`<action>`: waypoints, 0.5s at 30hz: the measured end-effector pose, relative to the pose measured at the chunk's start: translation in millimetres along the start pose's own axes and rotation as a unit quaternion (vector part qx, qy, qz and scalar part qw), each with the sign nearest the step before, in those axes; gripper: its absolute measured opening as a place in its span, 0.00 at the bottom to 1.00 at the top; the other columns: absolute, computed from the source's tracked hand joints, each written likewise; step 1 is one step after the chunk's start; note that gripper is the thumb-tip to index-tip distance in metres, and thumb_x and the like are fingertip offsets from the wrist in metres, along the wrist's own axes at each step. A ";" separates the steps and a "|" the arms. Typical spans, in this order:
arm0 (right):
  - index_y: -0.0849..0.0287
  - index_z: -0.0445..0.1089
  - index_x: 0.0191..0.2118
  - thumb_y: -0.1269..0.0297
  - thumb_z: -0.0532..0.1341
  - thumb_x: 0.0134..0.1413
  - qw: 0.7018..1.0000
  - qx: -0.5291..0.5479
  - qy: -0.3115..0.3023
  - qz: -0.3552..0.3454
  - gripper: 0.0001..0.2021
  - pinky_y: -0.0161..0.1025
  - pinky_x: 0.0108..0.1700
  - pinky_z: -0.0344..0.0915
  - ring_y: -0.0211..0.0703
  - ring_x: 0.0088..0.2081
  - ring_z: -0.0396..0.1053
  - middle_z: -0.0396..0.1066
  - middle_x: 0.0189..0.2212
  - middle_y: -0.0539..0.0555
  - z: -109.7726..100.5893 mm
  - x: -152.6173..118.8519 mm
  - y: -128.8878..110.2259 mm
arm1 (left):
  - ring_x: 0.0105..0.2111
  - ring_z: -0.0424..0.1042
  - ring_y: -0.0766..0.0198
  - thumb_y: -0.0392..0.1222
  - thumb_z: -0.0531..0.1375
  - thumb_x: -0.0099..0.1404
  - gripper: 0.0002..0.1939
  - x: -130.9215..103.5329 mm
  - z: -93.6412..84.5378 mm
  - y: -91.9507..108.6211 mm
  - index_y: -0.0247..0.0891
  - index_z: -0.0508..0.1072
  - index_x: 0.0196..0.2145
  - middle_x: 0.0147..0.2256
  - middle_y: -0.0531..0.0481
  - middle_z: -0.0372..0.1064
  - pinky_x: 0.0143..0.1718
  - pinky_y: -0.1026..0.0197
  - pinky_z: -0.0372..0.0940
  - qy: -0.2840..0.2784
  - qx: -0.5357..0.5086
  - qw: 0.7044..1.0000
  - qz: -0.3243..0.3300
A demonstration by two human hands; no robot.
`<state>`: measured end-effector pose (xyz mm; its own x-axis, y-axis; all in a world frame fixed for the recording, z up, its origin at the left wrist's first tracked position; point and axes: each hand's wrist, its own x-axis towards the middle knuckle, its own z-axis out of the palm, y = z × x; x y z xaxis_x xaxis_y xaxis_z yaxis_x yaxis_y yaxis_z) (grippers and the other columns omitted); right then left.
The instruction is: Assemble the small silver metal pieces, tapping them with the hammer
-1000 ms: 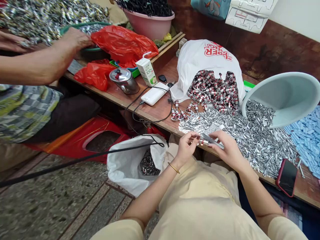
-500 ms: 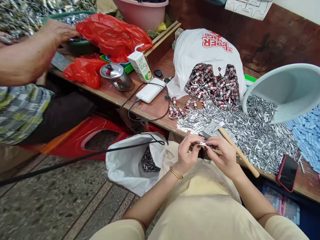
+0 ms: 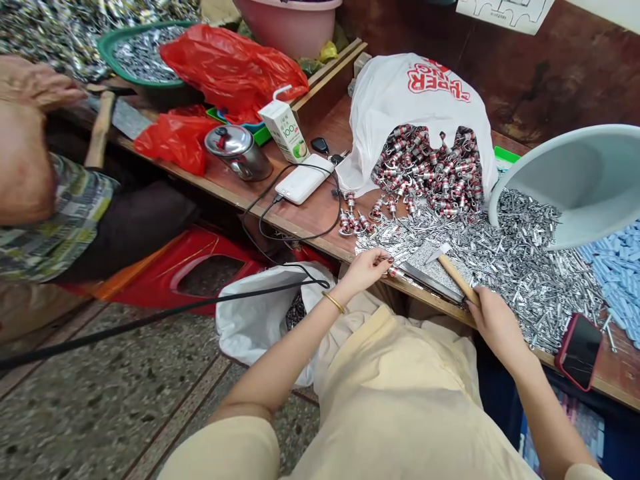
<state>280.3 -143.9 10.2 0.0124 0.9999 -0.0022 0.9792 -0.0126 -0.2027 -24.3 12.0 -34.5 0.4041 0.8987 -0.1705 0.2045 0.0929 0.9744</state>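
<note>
My left hand (image 3: 369, 268) pinches a small red-and-silver metal piece (image 3: 397, 272) at the table's front edge, beside the end of a dark flat metal bar (image 3: 433, 283). My right hand (image 3: 495, 320) is closed round the wooden handle of a small hammer (image 3: 454, 275), whose head rests over a speckled grey plate (image 3: 425, 257). Small silver metal parts (image 3: 525, 267) lie heaped around the plate. Behind them, a white plastic bag (image 3: 420, 87) spills red-and-silver pieces (image 3: 435, 167) onto the table.
A tilted grey tub (image 3: 585, 173) and light-blue strips (image 3: 620, 273) are at the right, near a phone (image 3: 579, 350). Power bank (image 3: 304, 180), drink carton (image 3: 285, 130) and metal cup (image 3: 240, 152) stand left. Another person's arm (image 3: 25, 153) is at far left. A black cable (image 3: 150, 317) crosses the floor.
My hands have parted. The right one has moved to the hammer and taken its handle; the left has shifted slightly left and up. The other person's arm has drawn back from the green basin.
</note>
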 end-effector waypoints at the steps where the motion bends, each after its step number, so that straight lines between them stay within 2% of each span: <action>1: 0.59 0.65 0.51 0.55 0.47 0.70 1.000 0.018 0.007 0.002 0.17 0.49 0.41 0.69 0.56 0.40 0.72 0.73 0.38 0.63 -2.2 -0.1 -2.6 | 0.26 0.73 0.65 0.44 0.62 0.61 0.08 4.8 0.4 -0.2 0.37 0.71 0.31 0.27 0.52 0.71 0.28 0.64 0.69 -0.010 0.005 1.000 -0.007; 3: 0.59 0.65 0.52 0.54 0.46 0.71 0.998 0.063 0.005 0.003 0.18 0.47 0.38 0.69 0.54 0.37 0.73 0.74 0.39 0.62 -10.0 0.3 -10.2 | 0.24 0.73 0.65 0.44 0.63 0.61 0.08 12.3 0.8 -0.4 0.37 0.71 0.31 0.24 0.54 0.70 0.26 0.65 0.68 -0.025 0.019 0.999 -0.019; 6: 0.56 0.65 0.56 0.55 0.45 0.71 0.988 0.146 -0.052 -0.016 0.19 0.43 0.33 0.69 0.50 0.32 0.75 0.76 0.35 0.58 -22.7 0.9 -24.6 | 0.22 0.73 0.66 0.42 0.64 0.60 0.07 19.3 0.5 1.3 0.38 0.71 0.30 0.22 0.55 0.69 0.26 0.65 0.68 -0.040 0.039 0.998 -0.035; 8: 0.55 0.64 0.60 0.55 0.46 0.72 0.978 0.186 -0.088 -0.048 0.20 0.43 0.36 0.72 0.50 0.35 0.77 0.78 0.39 0.58 -27.2 1.7 -33.7 | 0.22 0.73 0.65 0.40 0.63 0.59 0.05 21.6 0.5 4.5 0.38 0.71 0.29 0.23 0.55 0.69 0.25 0.65 0.67 -0.057 0.047 0.996 -0.049; 11: 0.52 0.60 0.66 0.57 0.47 0.71 0.973 0.186 -0.105 -0.086 0.22 0.45 0.42 0.74 0.52 0.43 0.79 0.77 0.49 0.60 -28.1 3.8 -41.9 | 0.21 0.73 0.65 0.38 0.61 0.58 0.03 22.2 1.7 10.6 0.38 0.70 0.27 0.23 0.55 0.70 0.23 0.65 0.66 -0.081 0.052 0.994 -0.047; 15: 0.51 0.59 0.68 0.58 0.47 0.71 0.981 0.144 -0.090 -0.094 0.24 0.47 0.41 0.75 0.53 0.42 0.79 0.78 0.47 0.60 -28.8 4.6 -41.8 | 0.21 0.71 0.66 0.38 0.60 0.56 0.04 21.3 3.2 15.0 0.38 0.69 0.26 0.22 0.55 0.69 0.23 0.66 0.65 -0.080 0.057 0.995 -0.027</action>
<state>245.2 -138.8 46.9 -0.2242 0.9687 -0.1066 0.8627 0.1464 -0.4840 -9.7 31.1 -23.9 0.5242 0.8132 -0.2528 0.3256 0.0829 0.9419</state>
